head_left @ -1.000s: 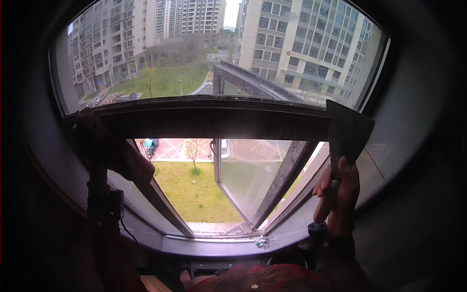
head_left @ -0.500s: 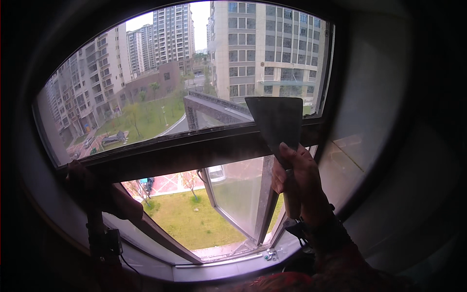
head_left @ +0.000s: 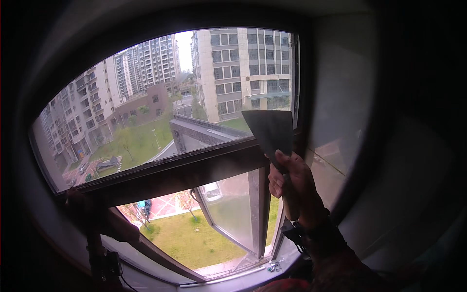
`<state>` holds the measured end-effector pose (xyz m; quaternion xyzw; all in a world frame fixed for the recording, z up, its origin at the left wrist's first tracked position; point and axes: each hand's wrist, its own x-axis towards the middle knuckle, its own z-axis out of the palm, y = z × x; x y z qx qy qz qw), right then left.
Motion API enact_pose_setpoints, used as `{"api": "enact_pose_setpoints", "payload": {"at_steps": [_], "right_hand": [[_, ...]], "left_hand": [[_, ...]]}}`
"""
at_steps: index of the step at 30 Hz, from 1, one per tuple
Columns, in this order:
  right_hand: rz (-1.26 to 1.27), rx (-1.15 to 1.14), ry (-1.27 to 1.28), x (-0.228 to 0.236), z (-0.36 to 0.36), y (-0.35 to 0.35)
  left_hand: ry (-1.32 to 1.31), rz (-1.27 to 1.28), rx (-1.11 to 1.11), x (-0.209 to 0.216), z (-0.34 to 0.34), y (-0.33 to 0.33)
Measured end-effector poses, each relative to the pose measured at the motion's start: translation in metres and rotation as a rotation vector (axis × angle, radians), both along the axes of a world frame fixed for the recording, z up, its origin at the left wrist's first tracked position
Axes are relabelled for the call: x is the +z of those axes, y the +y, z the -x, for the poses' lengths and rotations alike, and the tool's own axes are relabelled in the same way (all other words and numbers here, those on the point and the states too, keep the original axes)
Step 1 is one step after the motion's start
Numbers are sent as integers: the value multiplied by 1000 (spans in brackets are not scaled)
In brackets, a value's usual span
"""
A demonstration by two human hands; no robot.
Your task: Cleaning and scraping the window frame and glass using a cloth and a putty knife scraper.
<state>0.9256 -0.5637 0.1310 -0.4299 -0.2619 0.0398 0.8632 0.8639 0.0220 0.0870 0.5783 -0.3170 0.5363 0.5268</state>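
A scraper with a wide dark flat blade [head_left: 271, 130] and a light brown handle [head_left: 291, 202] is upright in my right hand [head_left: 299, 182]. Its fingers wrap the handle, and the thumb presses against the base of the blade. The blade stands in front of the right part of the window's dark crossbar [head_left: 194, 173]. In deep shadow, my left hand [head_left: 97, 214] holds on at the left end of this window frame, its fingertips up by the lower left corner of the upper pane [head_left: 141, 131]. The details of those fingers are hard to make out.
Below the crossbar, a casement sash [head_left: 231, 209] swings outward over a lawn far below. Small metal pieces [head_left: 274, 266] lie on the pale windowsill [head_left: 233, 281]. A light wall [head_left: 340, 97] borders the window on the right. Tall buildings stand outside.
The view has shifted, so the window sits lower and farther left in the picture. My right hand still holds the scraper upright, and the left hand keeps its place at the frame.
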Motion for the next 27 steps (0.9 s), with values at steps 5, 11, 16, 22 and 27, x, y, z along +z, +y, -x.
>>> {"api": "enact_pose_setpoints", "payload": {"at_steps": [5, 11, 16, 22, 27], "right_hand": [[-10, -150, -185, 80, -27, -9], [1, -4, -168, 66, -30, -16], [-5, -34, -208, 91, -36, -20], [13, -268, -432, 114, -18, -29], [134, -247, -369, 85, -13, -16]], "left_hand": [[121, 56, -1040, 13, -13, -31], [179, 333, -727, -20, -12, 42], [252, -124, 1110, -10, -9, -4], [83, -240, 1196, -9, -12, 2], [146, -37, 839, -18, 6, 16]]}}
